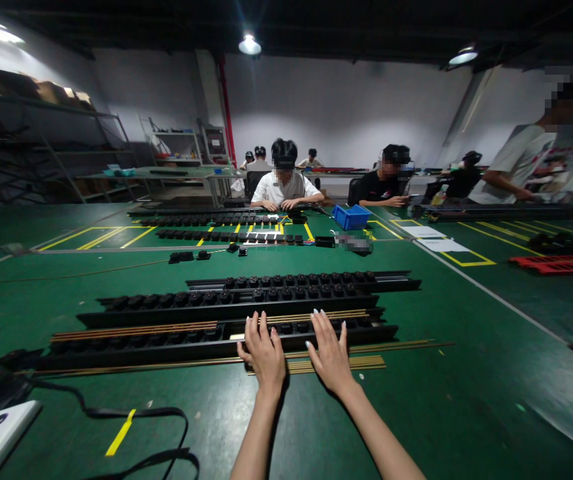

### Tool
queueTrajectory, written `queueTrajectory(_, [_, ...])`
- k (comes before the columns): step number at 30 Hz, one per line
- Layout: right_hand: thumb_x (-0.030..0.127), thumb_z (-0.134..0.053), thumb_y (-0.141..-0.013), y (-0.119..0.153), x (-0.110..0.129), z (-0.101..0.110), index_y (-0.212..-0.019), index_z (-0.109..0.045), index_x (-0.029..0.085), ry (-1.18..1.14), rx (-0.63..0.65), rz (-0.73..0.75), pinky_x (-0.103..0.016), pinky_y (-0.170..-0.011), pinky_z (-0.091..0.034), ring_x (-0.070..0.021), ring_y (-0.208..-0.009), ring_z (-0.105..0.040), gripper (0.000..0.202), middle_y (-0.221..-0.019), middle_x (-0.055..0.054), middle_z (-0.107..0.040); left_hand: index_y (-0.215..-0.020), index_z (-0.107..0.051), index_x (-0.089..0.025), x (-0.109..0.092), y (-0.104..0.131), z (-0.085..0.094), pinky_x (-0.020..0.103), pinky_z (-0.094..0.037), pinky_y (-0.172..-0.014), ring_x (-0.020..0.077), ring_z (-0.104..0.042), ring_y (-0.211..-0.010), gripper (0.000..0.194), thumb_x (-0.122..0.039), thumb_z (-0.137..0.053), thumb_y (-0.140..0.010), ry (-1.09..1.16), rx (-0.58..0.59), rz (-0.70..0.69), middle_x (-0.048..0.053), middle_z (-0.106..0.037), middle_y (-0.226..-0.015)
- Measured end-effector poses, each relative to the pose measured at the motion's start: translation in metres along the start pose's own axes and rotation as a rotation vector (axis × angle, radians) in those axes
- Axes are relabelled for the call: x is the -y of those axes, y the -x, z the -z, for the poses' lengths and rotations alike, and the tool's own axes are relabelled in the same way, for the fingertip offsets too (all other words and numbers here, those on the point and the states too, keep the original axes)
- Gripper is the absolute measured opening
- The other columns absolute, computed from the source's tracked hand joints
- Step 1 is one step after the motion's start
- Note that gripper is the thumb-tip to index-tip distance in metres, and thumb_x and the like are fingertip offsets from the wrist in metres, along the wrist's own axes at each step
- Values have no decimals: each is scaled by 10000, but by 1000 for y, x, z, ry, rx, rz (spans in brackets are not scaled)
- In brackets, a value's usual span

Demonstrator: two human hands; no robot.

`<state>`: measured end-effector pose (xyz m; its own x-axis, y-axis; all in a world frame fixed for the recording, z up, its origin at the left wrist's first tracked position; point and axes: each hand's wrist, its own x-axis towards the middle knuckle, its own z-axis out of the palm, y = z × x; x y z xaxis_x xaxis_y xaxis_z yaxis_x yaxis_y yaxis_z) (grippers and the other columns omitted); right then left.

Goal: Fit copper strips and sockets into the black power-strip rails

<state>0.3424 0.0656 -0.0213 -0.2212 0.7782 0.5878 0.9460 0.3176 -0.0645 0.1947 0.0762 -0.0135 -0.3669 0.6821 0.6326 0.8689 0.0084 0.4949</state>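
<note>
Both of my hands lie over the nearest long black rail [166, 347], which holds a row of black round-topped parts. My left hand [265, 357] has its fingers spread across the rail, palm down, beside thin brass-coloured rods [136, 329] resting along its top. To its right, my right hand [331, 353] is also spread, its fingertips near more rods [356, 315] on the rail. Neither hand is closed round anything; whether the fingers press on the rods is hard to tell. A bundle of short rods [366, 363] lies on the table in front of the rail.
Two similar black rails [246, 297] lie just beyond. Across the green table [466, 400] are a blue bin [350, 217], papers [436, 239] and red parts [556, 265]. A white device [3, 437] and black strap [131, 412] sit at near left. A co-worker [286, 183] sits opposite.
</note>
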Motion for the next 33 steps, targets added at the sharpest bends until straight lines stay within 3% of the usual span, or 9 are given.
queueTrajectory(4, [245,-299,-931,0,0,0,-1485,-38,185,-1,-1,-3,-549,-1120,-69,-202,-1392,-233,616,-1483,-93,-329,-1345,-435,-248,6,-3,0,519,-153,-1071,220,-363,-1319,405,-252,-305,-961,16,11,-3,94,-505,-1366])
queueTrajectory(10, [243,-304,-931,-1,0,1,-1484,-39,183,2,-1,2,-547,-1121,-55,-196,-1393,-231,617,-1483,-89,-329,-1406,-337,-222,5,-3,2,520,-137,-1073,232,-341,-1334,453,-266,-318,-956,43,-40,6,124,-459,-1402])
queueTrajectory(24, [242,-311,-932,-1,0,2,-1484,-37,185,-11,15,-11,-546,-1123,-47,-189,-1399,-211,619,-1495,-80,-304,-1404,-343,-239,6,-5,0,522,-142,-1061,232,-384,-1305,448,-268,-300,-959,37,-29,24,118,-502,-1363])
queueTrajectory(28, [248,-314,-931,0,0,1,-1484,-33,188,-8,11,-10,-549,-1123,-56,-191,-1399,-211,623,-1492,-81,-311,-1435,-280,-225,4,-4,1,515,-132,-1065,241,-344,-1334,485,-271,-313,-954,32,-52,-22,124,-456,-1408])
queueTrajectory(33, [250,-307,-932,0,0,0,-1484,-45,186,-9,9,-6,-552,-1120,-56,-196,-1398,-216,615,-1492,-90,-309,-1433,-275,-263,5,-1,-2,509,-85,-1072,216,-401,-1297,485,-241,-329,-951,33,6,-120,87,-519,-1360])
